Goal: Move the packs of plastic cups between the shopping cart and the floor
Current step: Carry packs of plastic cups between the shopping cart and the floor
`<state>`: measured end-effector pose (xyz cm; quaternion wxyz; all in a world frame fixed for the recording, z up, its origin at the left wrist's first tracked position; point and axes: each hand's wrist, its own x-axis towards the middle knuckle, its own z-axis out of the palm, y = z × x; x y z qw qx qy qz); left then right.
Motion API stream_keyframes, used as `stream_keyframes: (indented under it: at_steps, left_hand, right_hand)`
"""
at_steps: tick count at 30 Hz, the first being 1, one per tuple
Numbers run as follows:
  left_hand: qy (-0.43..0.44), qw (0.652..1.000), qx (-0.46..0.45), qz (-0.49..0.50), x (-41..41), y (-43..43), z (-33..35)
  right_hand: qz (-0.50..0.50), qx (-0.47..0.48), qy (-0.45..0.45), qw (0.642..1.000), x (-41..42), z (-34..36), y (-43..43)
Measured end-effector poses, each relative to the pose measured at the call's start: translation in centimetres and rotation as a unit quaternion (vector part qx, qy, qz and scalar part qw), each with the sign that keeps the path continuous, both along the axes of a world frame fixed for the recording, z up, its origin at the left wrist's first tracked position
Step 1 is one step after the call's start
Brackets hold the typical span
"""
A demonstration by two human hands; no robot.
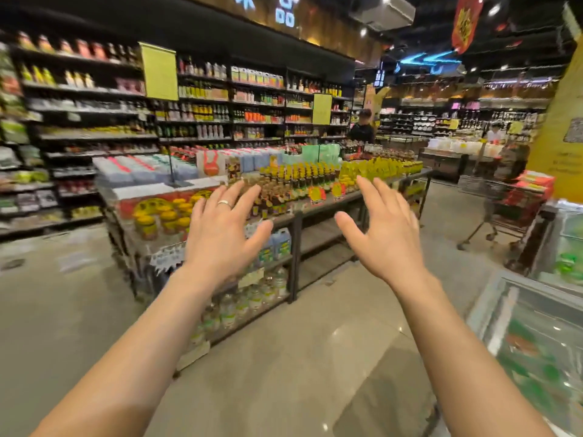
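Our left hand (220, 238), right hand (386, 238): raised apart, fingers spread, holding nothing. Bottle table (328, 207) at twelve o'clock; shopping cart (504, 209) at three o'clock.

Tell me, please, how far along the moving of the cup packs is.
Done: nothing that shows; no cup pack can be seen on the floor. In hand: nothing; the left hand and right hand are both raised, open and empty. Left: seemingly all the moving; a shopping cart stands far off on the right, its load too blurred to name.
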<state>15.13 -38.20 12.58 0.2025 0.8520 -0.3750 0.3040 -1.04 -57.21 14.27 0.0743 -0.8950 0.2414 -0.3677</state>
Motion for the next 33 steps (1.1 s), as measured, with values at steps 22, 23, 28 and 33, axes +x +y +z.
stream_keyframes:
  at_steps: [22,23,28,33]
  left_hand:
    - [0.005,0.932,0.023,0.362,31.4,21.7,-0.7]
    - [0.010,0.927,0.024,0.374,32.8,21.9,-0.6]
    - [0.016,0.910,0.012,0.414,38.2,23.6,-1.4]
    - [0.021,0.896,0.003,0.443,42.9,25.6,-2.7]
  right_hand:
    - [0.365,0.017,0.006,0.931,49.3,-3.0,17.3]
    - [0.375,0.017,0.009,0.927,51.3,-2.9,17.7]
    - [0.422,0.020,-0.001,0.906,59.0,-3.0,19.5]
    - [0.447,0.008,0.006,0.895,64.6,-3.8,21.5]
